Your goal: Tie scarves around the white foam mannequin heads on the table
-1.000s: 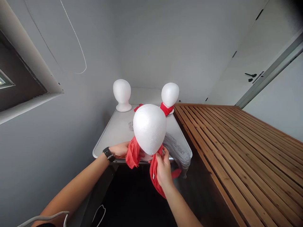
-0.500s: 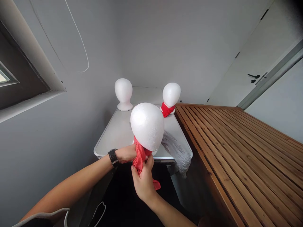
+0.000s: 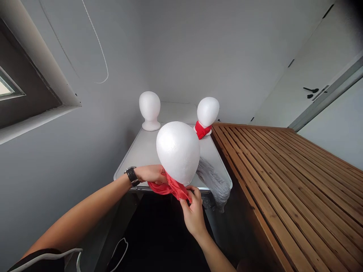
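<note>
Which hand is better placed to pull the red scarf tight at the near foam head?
Likely the right hand: it pinches one end of the red scarf out in front, free of the foam head, while the left hand sits against the neck, anchoring the cloth.

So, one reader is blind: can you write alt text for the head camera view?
The left hand and right hand stretch a red scarf under a white foam head at the near edge of a white table. Behind it stand a bare foam head and a scarfed foam head; a grey cloth hangs off the table's right side.
</note>
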The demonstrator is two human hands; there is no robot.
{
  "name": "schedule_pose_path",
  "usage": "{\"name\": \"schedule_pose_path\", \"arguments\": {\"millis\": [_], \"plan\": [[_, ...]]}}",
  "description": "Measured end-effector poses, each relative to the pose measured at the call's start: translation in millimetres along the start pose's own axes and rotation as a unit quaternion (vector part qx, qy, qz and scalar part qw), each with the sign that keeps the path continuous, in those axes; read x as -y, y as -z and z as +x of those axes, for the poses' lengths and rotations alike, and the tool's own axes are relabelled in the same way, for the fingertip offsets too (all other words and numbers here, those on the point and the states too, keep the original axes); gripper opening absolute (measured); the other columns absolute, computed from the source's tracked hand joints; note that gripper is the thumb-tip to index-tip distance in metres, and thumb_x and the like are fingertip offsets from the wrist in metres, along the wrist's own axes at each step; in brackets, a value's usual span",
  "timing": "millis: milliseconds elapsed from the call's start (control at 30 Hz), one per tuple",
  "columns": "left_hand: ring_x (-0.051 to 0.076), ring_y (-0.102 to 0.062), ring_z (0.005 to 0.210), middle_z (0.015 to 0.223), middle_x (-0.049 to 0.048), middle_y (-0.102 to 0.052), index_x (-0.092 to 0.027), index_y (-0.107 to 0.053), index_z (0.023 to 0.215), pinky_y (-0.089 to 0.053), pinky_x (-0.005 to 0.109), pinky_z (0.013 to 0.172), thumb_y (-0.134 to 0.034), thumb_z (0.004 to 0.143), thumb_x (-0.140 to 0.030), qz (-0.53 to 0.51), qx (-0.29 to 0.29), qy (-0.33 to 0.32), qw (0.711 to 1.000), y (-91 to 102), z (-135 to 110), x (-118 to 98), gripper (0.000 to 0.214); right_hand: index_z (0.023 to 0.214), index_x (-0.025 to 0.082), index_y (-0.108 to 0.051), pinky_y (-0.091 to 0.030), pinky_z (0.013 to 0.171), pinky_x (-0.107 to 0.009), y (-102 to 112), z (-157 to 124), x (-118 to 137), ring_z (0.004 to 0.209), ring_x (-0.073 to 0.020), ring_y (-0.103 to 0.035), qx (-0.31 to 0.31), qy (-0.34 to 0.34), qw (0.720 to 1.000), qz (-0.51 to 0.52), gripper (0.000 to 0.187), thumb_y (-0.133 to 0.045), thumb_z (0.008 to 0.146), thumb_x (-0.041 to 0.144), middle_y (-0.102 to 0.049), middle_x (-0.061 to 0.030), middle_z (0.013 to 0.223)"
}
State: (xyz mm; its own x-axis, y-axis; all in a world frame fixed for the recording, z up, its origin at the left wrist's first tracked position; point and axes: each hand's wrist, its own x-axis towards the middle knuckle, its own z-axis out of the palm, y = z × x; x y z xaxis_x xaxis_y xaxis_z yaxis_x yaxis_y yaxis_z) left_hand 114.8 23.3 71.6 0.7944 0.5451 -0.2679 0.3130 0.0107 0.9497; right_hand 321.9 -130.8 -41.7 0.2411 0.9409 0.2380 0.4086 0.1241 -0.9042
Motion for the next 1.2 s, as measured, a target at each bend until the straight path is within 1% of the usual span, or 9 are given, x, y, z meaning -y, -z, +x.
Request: {"name": "schedule_pose_path", "arguments": {"millis": [167, 300, 400, 500, 667, 800, 900, 1100, 1200], "plan": [[0.012, -0.052, 0.052, 0.075, 0.0021, -0.066, -0.017, -0.077, 0.088, -0.045, 0.028, 0.062, -0.072, 0.09, -0.061, 0.039, 0.011, 0.069, 0.997, 6.6, -15, -14, 0.044, 0.111, 0.024, -0.072, -0.052, 0.103, -0.051, 15, 2, -7, 0.111, -0.0301, -0.064, 0.004, 0.002, 1.0, -0.012, 0.029, -0.059, 0.102, 0.049, -0.065, -0.0097, 0.115], [0.013, -0.05, 0.051, 0.069, -0.0003, -0.061, -0.018, -0.076, 0.096, -0.042, 0.026, 0.057, -0.063, 0.096, -0.065, 0.086, -0.063, 0.063, 0.992, -13.4, -28, -8, 0.049, 0.145, 0.025, -0.052, -0.051, 0.109, -0.057, 39, 15, 16, 0.127, -0.0341, -0.059, -0.06, 0.066, 0.996, -0.025, 0.062, -0.071, 0.095, 0.056, -0.058, -0.0138, 0.137], [0.019, -0.061, 0.076, 0.09, 0.004, -0.071, -0.019, -0.075, 0.098, -0.048, 0.027, 0.075, -0.055, 0.102, -0.06, 0.105, -0.093, 0.008, 0.99, -36.9, -34, -5, 0.045, 0.165, 0.028, -0.029, -0.046, 0.118, -0.063, 56, 49, 62, 0.151, -0.0404, -0.04, -0.088, 0.179, 0.979, -0.048, 0.093, -0.076, 0.09, 0.059, -0.033, -0.0178, 0.164], [0.022, -0.062, 0.091, 0.099, 0.0057, -0.073, -0.02, -0.073, 0.099, -0.047, 0.03, 0.086, -0.051, 0.104, -0.058, 0.096, -0.139, -0.016, 0.985, -66.0, -41, -3, 0.045, 0.17, 0.037, -0.02, -0.042, 0.122, -0.068, 65, 93, 110, 0.163, -0.0443, -0.018, -0.038, 0.237, 0.964, -0.113, 0.112, -0.086, 0.081, 0.06, -0.008, -0.0123, 0.176], [0.015, -0.041, 0.063, 0.071, 0.0002, -0.052, -0.02, -0.061, 0.085, -0.034, 0.028, 0.06, -0.044, 0.102, -0.071, -0.019, -0.203, 0.038, 0.978, -138.2, -39, 22, 0.056, 0.169, 0.042, -0.019, -0.048, 0.116, -0.071, 62, 125, 140, 0.158, -0.0444, -0.032, 0.044, 0.202, 0.972, -0.116, 0.121, -0.093, 0.074, 0.052, -0.019, -0.011, 0.173], [0.013, -0.028, 0.054, 0.062, -0.0047, -0.035, -0.022, -0.055, 0.083, -0.024, 0.028, 0.052, -0.048, 0.093, -0.083, -0.16, -0.182, 0.072, 0.968, -195.8, -5, 48, 0.062, 0.168, 0.042, -0.023, -0.055, 0.112, -0.065, 56, 114, 141, 0.148, -0.0412, -0.047, 0.022, 0.168, 0.979, -0.117, 0.113, -0.09, 0.076, 0.046, -0.029, -0.011, 0.166], [0.013, -0.031, 0.054, 0.06, -0.0045, -0.036, -0.021, -0.056, 0.081, -0.029, 0.027, 0.053, -0.049, 0.094, -0.08, -0.203, -0.159, 0.049, 0.965, -218.3, 37, 50, 0.061, 0.167, 0.042, -0.024, -0.059, 0.105, -0.064, 51, 108, 145, 0.144, -0.0425, -0.05, 0.005, 0.151, 0.98, -0.133, 0.111, -0.088, 0.077, 0.044, -0.031, -0.0121, 0.163], [0.021, -0.054, 0.084, 0.079, 0.0058, -0.059, -0.02, -0.058, 0.075, -0.051, 0.038, 0.079, -0.076, 0.083, -0.069, -0.196, -0.2, -0.171, 0.944, -220.9, 115, 27, 0.053, 0.166, 0.041, -0.026, -0.064, 0.093, -0.064, 44, 111, 146, 0.13, -0.0415, -0.06, -0.025, 0.146, 0.979, -0.142, 0.111, -0.089, 0.074, 0.047, -0.035, -0.0137, 0.157], [0.018, -0.052, 0.074, 0.074, 0.0039, -0.056, -0.02, -0.052, 0.071, -0.049, 0.035, 0.071, -0.076, 0.085, -0.064, -0.22, -0.158, -0.146, 0.952, -221.3, 121, 24, 0.051, 0.165, 0.039, -0.026, -0.065, 0.094, -0.063, 41, 112, 144, 0.132, -0.0411, -0.058, -0.034, 0.149, 0.977, -0.15, 0.111, -0.089, 0.074, 0.049, -0.035, -0.0138, 0.155]]}}
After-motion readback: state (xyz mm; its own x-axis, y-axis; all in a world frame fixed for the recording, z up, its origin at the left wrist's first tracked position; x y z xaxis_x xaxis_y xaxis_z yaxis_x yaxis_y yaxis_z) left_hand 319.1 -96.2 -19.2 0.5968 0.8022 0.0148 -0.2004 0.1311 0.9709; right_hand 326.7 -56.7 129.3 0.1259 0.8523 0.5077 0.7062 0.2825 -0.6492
